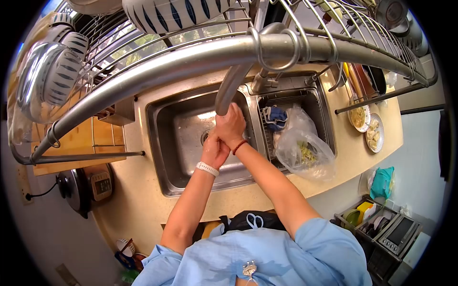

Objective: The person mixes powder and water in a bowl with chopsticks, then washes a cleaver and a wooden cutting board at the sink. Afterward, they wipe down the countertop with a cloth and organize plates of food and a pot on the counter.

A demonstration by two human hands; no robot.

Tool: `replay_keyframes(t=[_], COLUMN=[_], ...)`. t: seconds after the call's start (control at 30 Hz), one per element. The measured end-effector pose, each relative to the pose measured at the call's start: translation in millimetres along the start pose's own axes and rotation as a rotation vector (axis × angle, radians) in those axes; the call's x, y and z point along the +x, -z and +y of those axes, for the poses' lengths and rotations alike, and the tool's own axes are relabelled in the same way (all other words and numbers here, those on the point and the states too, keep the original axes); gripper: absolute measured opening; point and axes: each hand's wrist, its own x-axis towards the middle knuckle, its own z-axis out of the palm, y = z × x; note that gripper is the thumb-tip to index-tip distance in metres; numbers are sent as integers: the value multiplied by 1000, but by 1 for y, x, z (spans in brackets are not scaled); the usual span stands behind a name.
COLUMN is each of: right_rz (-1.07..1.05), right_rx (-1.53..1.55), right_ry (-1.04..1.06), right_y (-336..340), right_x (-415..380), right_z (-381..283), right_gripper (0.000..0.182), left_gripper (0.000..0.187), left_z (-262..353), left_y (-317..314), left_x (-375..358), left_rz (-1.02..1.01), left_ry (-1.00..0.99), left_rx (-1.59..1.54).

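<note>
Both of my hands are pressed together over the left basin of the steel sink (179,138), just below the tip of the curved faucet (229,90). My right hand (231,126) is the farther one, its fingers curled in closely, with a red bead bracelet at the wrist. Against its near side rests my left hand (215,152), closed and partly covered by the right, with a white band (207,168) on the wrist. Whether anything lies between the palms is hidden. The drain (205,137) shows beside the hands.
In the right basin, a clear plastic bag (305,150) with greens and a blue cloth-like item (275,117) rest on a wire rack. A metal dish rack (191,57) spans overhead with bowls. Two plates of food (375,133) stand right; a black cooker (74,190) sits left.
</note>
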Motion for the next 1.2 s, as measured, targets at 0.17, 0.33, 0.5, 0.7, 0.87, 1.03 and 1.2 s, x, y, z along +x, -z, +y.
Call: replay_keyframes(t=[0.17, 0.33, 0.5, 0.7, 0.87, 1.03, 1.2], right_rz=[-217, -85, 124, 52, -103, -837, -680], right_rx=[135, 80, 133, 801, 580, 1008, 1073], right_ry=[192, 177, 107, -240, -85, -328, -311], right_y=[-5, -5, 9, 63, 92, 90, 81], right_x=[-29, -26, 26, 140, 103, -7, -29], right_z=[6, 24, 67, 144, 120, 33, 19], right_gripper=[34, 56, 68, 60, 52, 39, 14], left_gripper=[54, 41, 33, 21, 38, 47, 44], left_z=[18, 1, -4, 23, 25, 29, 43], left_y=[9, 11, 0, -8, -24, -52, -31], left_x=[9, 12, 38, 29, 3, -27, -52], left_rz=[-95, -225, 122, 270, 143, -5, 75], left_ry=[72, 193, 1, -756, -560, -496, -537], left_rx=[-211, -191, 8, 1429, 1813, 1751, 1406])
